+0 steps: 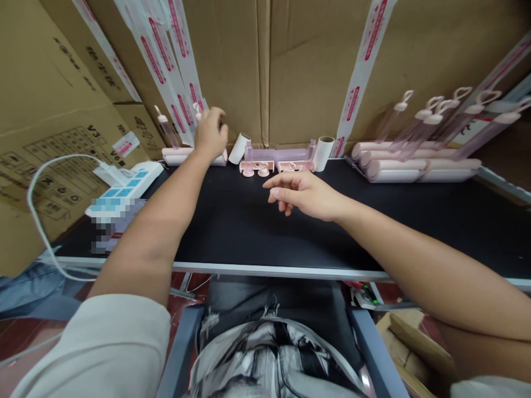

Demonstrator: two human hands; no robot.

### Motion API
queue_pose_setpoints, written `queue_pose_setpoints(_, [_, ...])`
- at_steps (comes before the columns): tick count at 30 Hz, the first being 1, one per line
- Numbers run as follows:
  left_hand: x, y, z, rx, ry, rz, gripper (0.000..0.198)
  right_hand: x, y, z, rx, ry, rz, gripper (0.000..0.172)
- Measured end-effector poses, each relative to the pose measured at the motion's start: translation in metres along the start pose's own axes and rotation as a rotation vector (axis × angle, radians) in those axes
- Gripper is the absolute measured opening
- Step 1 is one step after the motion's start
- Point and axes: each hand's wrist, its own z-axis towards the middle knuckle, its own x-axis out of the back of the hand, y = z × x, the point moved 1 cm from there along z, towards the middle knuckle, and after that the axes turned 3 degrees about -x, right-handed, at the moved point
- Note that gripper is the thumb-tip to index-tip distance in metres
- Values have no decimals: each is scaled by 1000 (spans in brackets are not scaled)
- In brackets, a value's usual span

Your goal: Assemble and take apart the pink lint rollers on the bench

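My left hand (211,134) reaches to the back left of the black tabletop, fingers bent and thumb apart. Just beside it rises the looped handle tip (197,112) of what looks like a lint roller; the hand hides its lower part. Another such roller (168,128) stands to its left, its clear pink handle upright. My right hand (305,194) hovers over the middle, fingers loosely curled, holding nothing. Behind it lie pale pink handle parts (263,167), translucent pink tubes (290,155) and two white rolls, one tilted (239,148), one upright (324,154).
Several pink rollers with looped handles (417,160) are stacked at the back right. A white power strip (126,188) with a plugged-in cable lies at the left. Cardboard (307,72) walls the back edge, and a large box (53,138) stands left. The table edge (274,270) runs before my lap.
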Motion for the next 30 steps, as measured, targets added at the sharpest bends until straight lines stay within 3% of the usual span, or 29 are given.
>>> queue_pose_setpoints(4, [-23,25,9,-62,-294,132,43,4,3,1,3,-37,-168,19])
queue_pose_setpoints(7, [-31,26,12,-17,-392,279,43,8,4,2,13,-75,-317,19])
queue_pose_setpoints(12, [-10,23,17,77,-354,278,27,16,4,6,43,-37,-517,18])
queue_pose_setpoints(17, [45,34,18,141,-192,166,16,28,2,10,97,117,-669,15])
queue_pose_setpoints(20, [70,48,4,158,-231,85,16,36,3,13,113,196,-716,15])
queue_pose_setpoints(24, [70,63,-25,151,-394,133,22,42,7,15,119,251,-750,18])
queue_pose_setpoints(30, [55,62,-45,201,-478,243,26,42,5,15,103,263,-771,18])
